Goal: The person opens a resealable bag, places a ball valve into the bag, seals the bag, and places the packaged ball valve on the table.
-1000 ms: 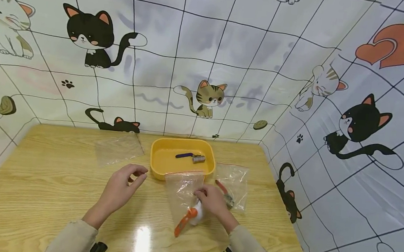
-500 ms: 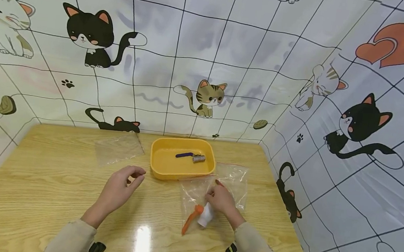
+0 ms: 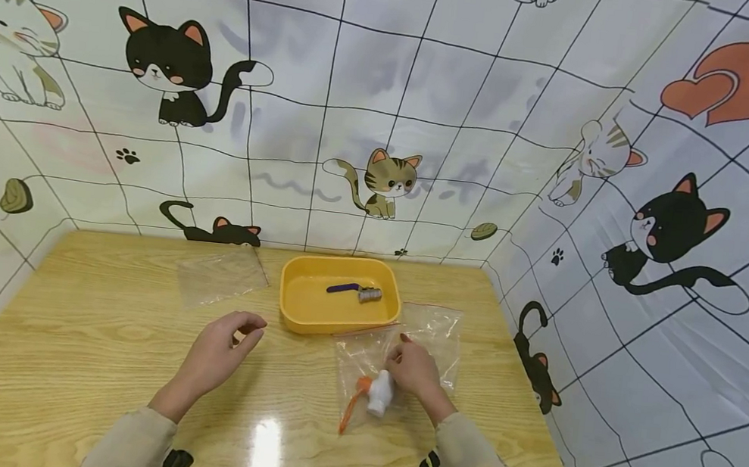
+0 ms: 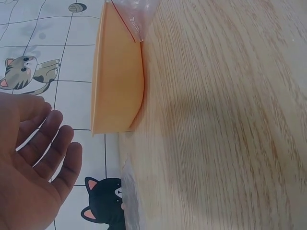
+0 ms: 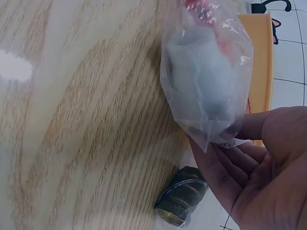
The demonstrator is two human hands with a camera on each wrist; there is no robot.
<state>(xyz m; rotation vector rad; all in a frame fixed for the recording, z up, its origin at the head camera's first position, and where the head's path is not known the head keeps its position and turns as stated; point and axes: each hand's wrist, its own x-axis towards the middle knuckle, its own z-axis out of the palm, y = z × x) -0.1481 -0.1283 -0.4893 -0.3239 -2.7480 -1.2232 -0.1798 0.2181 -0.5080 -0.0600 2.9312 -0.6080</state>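
Spreading under everything is 1 wooden table, and 1 yellow tray sits near its far edge, the landmark here. Inside the tray lies 1 roller with a dark blue handle and a grey head. There are 3 clear bags. 1 flat bag, left of the tray, looks empty. A 2nd bag, just in front of the tray, holds 1 white roller with an orange handle. A 3rd bag, right of the tray, is partly hidden by the right hand; the wrist view shows a dark metal-looking part in it, too blurred to identify. The right hand pinches the 2nd bag's edge. The left hand, front-left of the tray, hovers loosely curled, holding nothing.
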